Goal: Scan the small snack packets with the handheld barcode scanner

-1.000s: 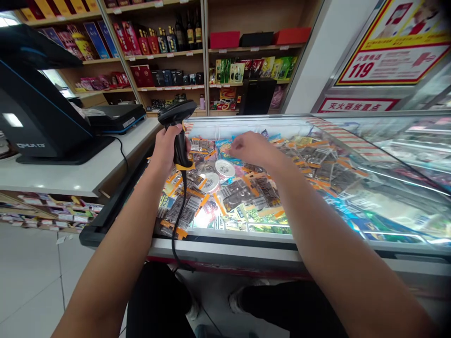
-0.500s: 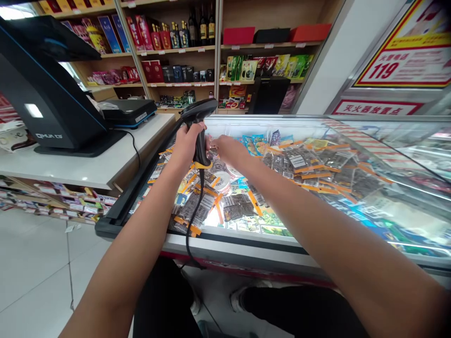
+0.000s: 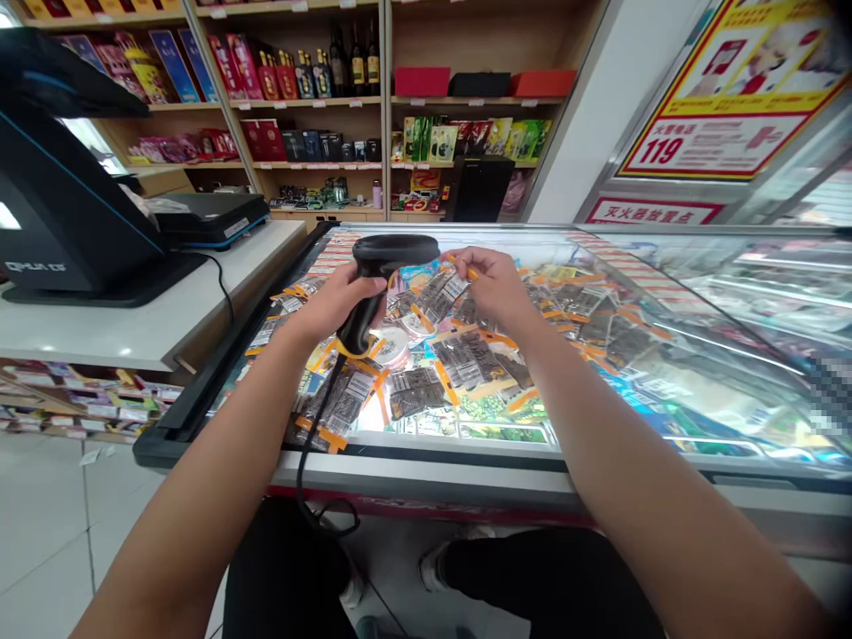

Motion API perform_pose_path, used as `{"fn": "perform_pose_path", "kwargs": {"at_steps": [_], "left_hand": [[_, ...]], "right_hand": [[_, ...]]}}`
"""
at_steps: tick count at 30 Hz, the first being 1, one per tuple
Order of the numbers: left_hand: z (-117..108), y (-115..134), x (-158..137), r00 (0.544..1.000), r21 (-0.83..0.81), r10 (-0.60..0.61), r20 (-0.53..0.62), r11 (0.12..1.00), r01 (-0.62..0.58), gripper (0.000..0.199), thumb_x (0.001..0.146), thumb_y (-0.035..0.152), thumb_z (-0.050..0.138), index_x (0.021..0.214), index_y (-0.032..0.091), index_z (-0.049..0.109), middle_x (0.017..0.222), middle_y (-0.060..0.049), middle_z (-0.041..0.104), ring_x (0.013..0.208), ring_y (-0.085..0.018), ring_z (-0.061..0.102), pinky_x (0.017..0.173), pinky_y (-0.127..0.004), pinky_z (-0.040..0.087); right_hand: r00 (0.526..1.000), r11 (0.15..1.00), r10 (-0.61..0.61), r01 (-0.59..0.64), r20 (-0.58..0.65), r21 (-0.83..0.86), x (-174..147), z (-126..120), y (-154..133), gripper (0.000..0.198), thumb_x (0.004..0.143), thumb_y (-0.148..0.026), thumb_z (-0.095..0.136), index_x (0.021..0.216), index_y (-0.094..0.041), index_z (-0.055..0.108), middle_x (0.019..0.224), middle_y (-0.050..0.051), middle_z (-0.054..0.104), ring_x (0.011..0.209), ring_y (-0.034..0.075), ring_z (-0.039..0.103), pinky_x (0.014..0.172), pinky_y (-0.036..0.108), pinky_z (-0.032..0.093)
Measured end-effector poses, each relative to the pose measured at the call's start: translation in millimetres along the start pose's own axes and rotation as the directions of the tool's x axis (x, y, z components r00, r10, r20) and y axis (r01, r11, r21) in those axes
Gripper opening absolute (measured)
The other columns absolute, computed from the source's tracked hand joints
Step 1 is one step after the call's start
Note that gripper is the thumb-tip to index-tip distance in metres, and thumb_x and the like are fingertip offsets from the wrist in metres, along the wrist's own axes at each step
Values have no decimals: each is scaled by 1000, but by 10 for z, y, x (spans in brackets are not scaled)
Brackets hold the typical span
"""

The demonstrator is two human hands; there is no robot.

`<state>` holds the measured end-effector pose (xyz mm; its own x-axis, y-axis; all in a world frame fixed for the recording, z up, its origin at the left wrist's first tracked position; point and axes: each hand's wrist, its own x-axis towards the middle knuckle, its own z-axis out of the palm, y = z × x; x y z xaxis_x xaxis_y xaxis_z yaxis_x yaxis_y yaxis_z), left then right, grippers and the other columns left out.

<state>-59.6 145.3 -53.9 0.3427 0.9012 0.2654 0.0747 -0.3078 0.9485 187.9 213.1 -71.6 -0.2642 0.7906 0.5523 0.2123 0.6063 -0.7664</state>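
My left hand [image 3: 350, 300] is wrapped round the grip of a black barcode scanner [image 3: 398, 252], whose head points to the right. Its cord [image 3: 324, 413] hangs down over the freezer's front edge. With thumb and fingers, my right hand [image 3: 491, 282] pinches the orange edge of a clear snack packet [image 3: 443, 293] in front of the scanner's head. A white label shows on that packet. Below lie more orange-edged packets [image 3: 466, 355] and round white-lidded tubs [image 3: 391, 346], on the freezer's glass top.
A chest freezer [image 3: 466, 470] stands before me, with a heap of packets [image 3: 592, 311] on its right side. On the left, a counter [image 3: 126, 333] carries a till [image 3: 73, 195] and a weighing scale [image 3: 209, 216]. Stocked shelves [image 3: 299, 105] line the back.
The scanner has turned so its head points right, and it sits lower. My right hand has moved right, and the pinched packet now shows between my hands. The view has shifted slightly.
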Motion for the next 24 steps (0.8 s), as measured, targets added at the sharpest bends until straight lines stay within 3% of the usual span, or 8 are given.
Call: {"fn": "perform_pose_path", "kwargs": {"at_steps": [6, 12, 16, 24], "left_hand": [[-12, -4, -51, 974, 157, -118, 194, 984, 88, 27, 82, 44, 64, 69, 20, 59, 57, -3, 64, 47, -16, 55, 49, -28, 44], [-51, -26, -57, 926, 218, -153, 344, 973, 80, 24, 83, 42, 64, 73, 21, 62, 57, -2, 64, 49, -17, 56, 49, -28, 46], [-44, -47, -54, 918, 233, -155, 365, 970, 72, 27, 84, 44, 63, 70, 21, 61, 56, -3, 64, 48, -17, 56, 48, -27, 45], [-22, -23, -67, 916, 244, -183, 357, 965, 97, 28, 86, 40, 61, 67, 19, 59, 58, -3, 63, 52, -16, 56, 51, -27, 45]], "right_hand": [[995, 998, 39, -43, 88, 39, -2, -76, -60, 12, 67, -11, 45, 64, -22, 47, 101, 6, 74, 118, 25, 64, 100, 41, 42], [985, 971, 171, -165, -23, 171, 12, -152, -80, 14, 69, -13, 54, 66, -22, 43, 110, 9, 72, 113, 25, 65, 81, 36, 52], [972, 959, 223, -206, -71, 194, 57, -209, -30, 20, 75, -14, 58, 67, -22, 41, 110, 8, 71, 110, 23, 66, 78, 33, 53], [983, 963, 166, -146, -75, 228, 116, -221, 111, 23, 78, -15, 59, 66, -22, 41, 104, 6, 68, 106, 20, 65, 81, 35, 53]]}}
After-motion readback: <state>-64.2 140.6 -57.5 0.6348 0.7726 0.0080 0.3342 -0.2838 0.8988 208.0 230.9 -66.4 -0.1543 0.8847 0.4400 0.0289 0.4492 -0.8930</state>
